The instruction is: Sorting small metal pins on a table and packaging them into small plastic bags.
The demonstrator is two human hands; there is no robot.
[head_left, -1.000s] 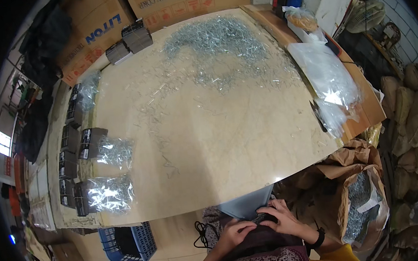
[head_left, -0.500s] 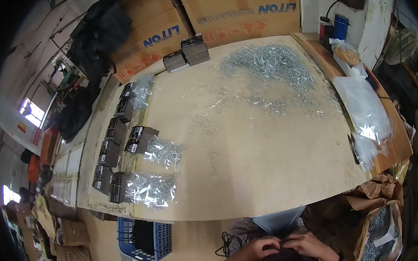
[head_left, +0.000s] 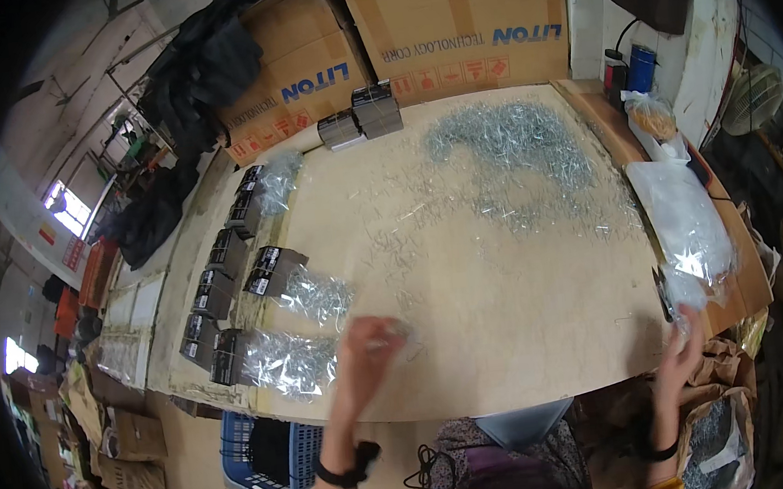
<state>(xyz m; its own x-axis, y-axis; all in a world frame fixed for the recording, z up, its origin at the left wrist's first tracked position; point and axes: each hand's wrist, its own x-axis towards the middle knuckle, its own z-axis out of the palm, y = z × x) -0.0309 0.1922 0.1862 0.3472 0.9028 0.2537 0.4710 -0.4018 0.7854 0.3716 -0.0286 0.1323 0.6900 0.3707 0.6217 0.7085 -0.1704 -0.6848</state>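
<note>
Clear bags (head_left: 687, 291) just beyond my right hand (head_left: 679, 350); left hand (head_left: 367, 346) blurred; both raised from lap (head_left: 511, 474), work now over tabletop (head_left: 508, 327); grips untellable.

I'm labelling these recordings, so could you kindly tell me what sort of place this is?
Probably a small workshop or packing area: a broad worktable bears a heap of thin silvery pieces and clear bags filled with similar pieces, while large cartons stand behind it.

Head-worn fisheye; faces forward and down over the near tabletop (head_left: 518, 326)
</note>
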